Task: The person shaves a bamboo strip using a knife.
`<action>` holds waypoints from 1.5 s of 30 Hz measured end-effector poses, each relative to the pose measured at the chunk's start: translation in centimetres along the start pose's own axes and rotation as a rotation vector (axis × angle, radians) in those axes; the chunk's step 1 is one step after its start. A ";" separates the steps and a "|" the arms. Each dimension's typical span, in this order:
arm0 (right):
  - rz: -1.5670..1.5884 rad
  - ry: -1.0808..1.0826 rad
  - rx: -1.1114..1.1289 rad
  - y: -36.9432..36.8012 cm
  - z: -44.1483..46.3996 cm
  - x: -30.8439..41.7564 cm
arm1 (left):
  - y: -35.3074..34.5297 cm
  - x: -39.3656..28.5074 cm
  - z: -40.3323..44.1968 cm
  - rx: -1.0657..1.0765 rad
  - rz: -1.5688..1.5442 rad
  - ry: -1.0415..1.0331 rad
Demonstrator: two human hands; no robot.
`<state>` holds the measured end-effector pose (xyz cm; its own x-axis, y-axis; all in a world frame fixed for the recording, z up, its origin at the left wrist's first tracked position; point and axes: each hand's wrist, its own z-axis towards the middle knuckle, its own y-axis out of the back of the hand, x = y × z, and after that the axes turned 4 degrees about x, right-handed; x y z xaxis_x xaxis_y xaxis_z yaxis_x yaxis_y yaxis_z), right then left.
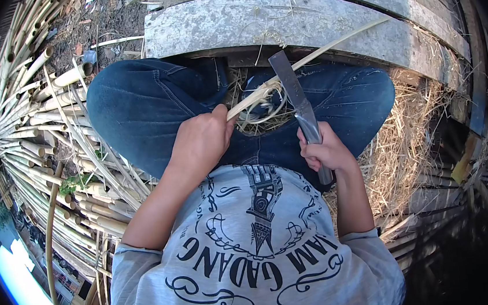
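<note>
My left hand (201, 140) is closed around the near end of a pale bamboo strip (336, 43), which slants up and to the right across my lap. Thin curled shavings (265, 94) cling to the strip's middle. In my right hand (329, 148) is a knife (290, 81) with a broad, square-ended dark blade and a grey tubular handle. Its blade points up and slightly left, crossing the strip just beyond the shavings; whether it touches the strip I cannot tell. My left fingertips are mostly hidden behind the hand.
Weathered wooden planks (204, 25) lie in front of my knees. Many cut bamboo poles (39, 132) are piled at the left, with a long thin stick (50, 245) among them. Straw-like shavings (397, 145) cover the ground to the right. My bent legs (136, 109) surround the work.
</note>
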<state>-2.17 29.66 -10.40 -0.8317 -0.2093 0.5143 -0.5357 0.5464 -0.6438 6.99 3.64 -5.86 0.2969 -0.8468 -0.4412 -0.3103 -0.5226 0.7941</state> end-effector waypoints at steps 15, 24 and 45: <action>-0.893 0.293 -0.767 -1.7 0.4 -0.4 | -0.4 -0.5 0.0 0.034 0.044 0.045; -0.519 0.019 -0.412 -0.6 0.5 -0.4 | 0.0 -0.1 -0.3 0.049 0.022 -0.002; 0.097 0.035 -0.169 -0.4 0.9 -1.1 | 0.3 -0.1 -0.4 0.041 -0.023 -0.031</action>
<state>-1.20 28.97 -11.23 -0.8709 -0.1225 0.4760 -0.4188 0.6919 -0.5881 7.26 3.63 -5.38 0.2764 -0.8368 -0.4726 -0.3404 -0.5451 0.7662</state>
